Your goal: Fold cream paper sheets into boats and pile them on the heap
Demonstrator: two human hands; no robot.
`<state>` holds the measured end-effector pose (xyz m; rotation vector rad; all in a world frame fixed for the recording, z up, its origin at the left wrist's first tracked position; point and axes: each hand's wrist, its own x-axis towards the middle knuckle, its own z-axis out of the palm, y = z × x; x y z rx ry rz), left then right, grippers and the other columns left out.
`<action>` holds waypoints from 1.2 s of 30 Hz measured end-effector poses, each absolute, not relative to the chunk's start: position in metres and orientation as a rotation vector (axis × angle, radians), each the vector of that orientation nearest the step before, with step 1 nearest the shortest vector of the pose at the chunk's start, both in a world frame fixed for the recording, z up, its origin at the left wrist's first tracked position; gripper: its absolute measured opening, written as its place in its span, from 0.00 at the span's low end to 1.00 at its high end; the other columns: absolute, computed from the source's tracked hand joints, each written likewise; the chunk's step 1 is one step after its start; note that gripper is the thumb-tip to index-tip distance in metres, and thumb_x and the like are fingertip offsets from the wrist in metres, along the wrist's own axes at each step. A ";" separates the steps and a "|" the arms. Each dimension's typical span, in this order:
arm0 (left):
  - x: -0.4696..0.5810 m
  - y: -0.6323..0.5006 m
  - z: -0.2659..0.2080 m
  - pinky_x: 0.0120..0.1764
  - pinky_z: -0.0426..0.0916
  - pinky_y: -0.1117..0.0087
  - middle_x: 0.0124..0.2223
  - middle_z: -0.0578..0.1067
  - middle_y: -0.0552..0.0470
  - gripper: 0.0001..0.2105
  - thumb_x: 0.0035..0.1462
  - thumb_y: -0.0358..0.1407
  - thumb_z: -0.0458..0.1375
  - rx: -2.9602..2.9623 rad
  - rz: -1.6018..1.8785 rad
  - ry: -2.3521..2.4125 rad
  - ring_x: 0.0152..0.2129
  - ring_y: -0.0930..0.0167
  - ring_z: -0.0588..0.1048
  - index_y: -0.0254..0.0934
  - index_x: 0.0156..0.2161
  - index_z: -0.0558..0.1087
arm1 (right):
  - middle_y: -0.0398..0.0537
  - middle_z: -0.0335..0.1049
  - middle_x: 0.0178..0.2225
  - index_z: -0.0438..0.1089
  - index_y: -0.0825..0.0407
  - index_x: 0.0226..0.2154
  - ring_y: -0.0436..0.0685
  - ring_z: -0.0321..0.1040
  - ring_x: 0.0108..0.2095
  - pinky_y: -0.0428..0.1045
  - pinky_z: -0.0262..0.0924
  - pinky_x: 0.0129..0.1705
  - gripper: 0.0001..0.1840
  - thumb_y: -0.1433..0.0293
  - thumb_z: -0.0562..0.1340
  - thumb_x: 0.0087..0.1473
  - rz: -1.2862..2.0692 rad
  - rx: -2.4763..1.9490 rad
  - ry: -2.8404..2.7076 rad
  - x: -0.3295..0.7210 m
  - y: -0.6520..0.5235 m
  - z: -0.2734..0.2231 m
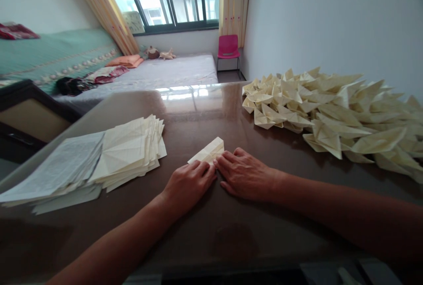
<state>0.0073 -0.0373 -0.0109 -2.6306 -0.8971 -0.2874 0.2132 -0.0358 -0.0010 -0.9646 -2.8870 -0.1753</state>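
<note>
Head view: Two Hands Meet Over a Small Fold of Paper

A narrow piece of folded cream paper [208, 149] lies at the middle of a glossy brown table [198, 241], its far end jutting out beyond the fingers. The left hand [191, 181] covers its near left edge, fingers bent and close together; the right hand [246, 175] reaches in from the right, fingers curled over the near right part, thumb set apart on the near side. Both sets of fingertips are on the paper, but whether they pinch it or only press cannot be told, as the knuckles hide the contact.

At left, a loose stack of creased sheets [124, 148] overlaps greyer sheets [66, 164]; at right, a heap of pointed folded pieces [330, 109] spreads toward the wall.

The likeliest trouble is a crooked crease, should one hand press harder than the other or the layers slide on the smooth tabletop. Too sharp a tug between the hands could tear the thin-looking paper. A stray left forearm could skew the uneven stack, and a sweep of the right arm could knock pieces off the heap.
</note>
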 end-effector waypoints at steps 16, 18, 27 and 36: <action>0.002 -0.024 -0.008 0.30 0.66 0.72 0.41 0.74 0.51 0.12 0.63 0.32 0.52 -2.667 -0.095 -0.907 0.39 0.68 0.70 0.41 0.51 0.68 | 0.51 0.67 0.47 0.69 0.48 0.51 0.57 0.59 0.47 0.53 0.55 0.48 0.17 0.67 0.52 0.63 0.077 -1.104 -2.563 0.230 0.012 -0.016; -0.001 -0.021 -0.008 0.33 0.67 0.71 0.43 0.74 0.51 0.12 0.63 0.31 0.52 -2.674 -0.105 -0.881 0.39 0.67 0.71 0.41 0.51 0.69 | 0.51 0.66 0.51 0.68 0.44 0.53 0.60 0.57 0.51 0.55 0.53 0.49 0.18 0.66 0.53 0.62 0.033 -1.084 -2.574 0.232 0.016 -0.017; -0.003 -0.014 -0.014 0.46 0.69 0.64 0.47 0.74 0.48 0.10 0.63 0.32 0.49 -2.800 -0.476 -1.168 0.41 0.67 0.71 0.36 0.44 0.72 | 0.45 0.71 0.36 0.69 0.49 0.49 0.51 0.66 0.32 0.46 0.56 0.36 0.18 0.70 0.60 0.55 0.419 -1.225 -2.476 0.233 0.013 -0.016; 0.003 -0.018 -0.018 0.52 0.67 0.56 0.56 0.68 0.47 0.11 0.61 0.38 0.54 -2.931 -0.621 -1.327 0.51 0.61 0.67 0.40 0.46 0.74 | 0.48 0.71 0.38 0.72 0.52 0.42 0.51 0.67 0.32 0.46 0.58 0.36 0.12 0.71 0.56 0.58 0.478 -1.210 -2.366 0.231 0.015 -0.016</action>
